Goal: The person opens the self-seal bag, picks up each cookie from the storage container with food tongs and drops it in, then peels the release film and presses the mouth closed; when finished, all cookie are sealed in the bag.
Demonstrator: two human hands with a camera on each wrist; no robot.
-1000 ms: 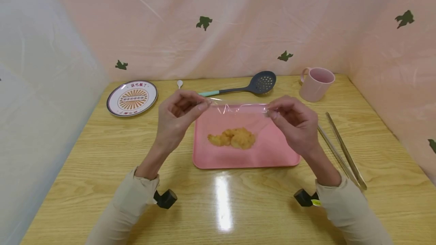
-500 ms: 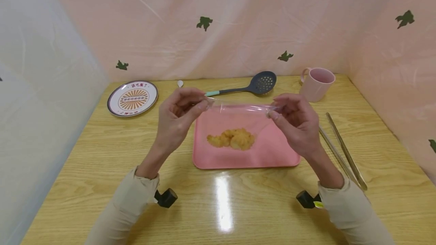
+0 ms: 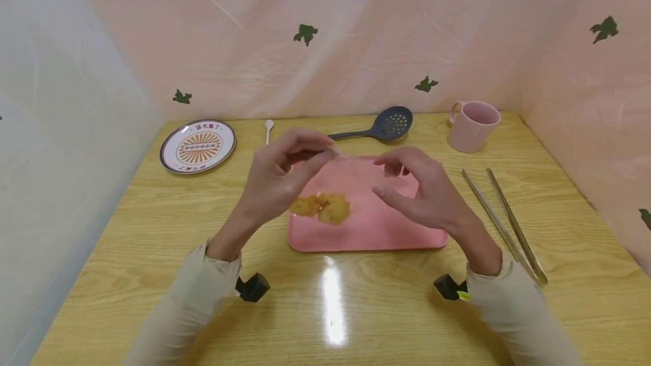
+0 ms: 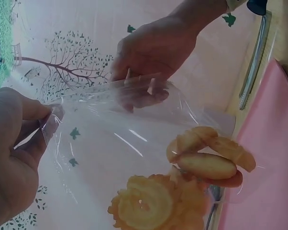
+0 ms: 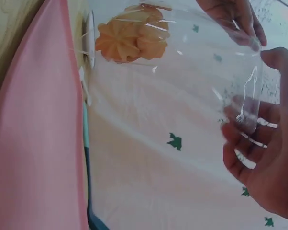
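A clear plastic bag [image 4: 129, 143] with several golden cookies [image 3: 333, 209] at its bottom hangs above a pink tray [image 3: 376, 236]. My left hand [image 3: 277, 179] pinches the bag's top edge at one corner between thumb and fingers. Near the opposite side of the bag's top, my right hand [image 3: 424, 194] has its thumb and fingers spread apart. In the right wrist view, some fingers of that hand show through the film, and I cannot tell whether they touch it. Ridged round cookies and smoother oval ones [image 4: 206, 166] show in the left wrist view.
A patterned plate [image 3: 198, 147] lies at the back left, beside a small white spoon [image 3: 268, 126]. A dark slotted spoon [image 3: 391, 124] lies behind the tray. At the right are a pink mug [image 3: 472, 127] and metal tongs [image 3: 513, 225]. Pink cloth [image 3: 356, 61] walls the table's back.
My right hand has let go of the bag's top edge and spread its fingers. My left hand has moved right and slightly up, and the bag with the cookies has shifted left.
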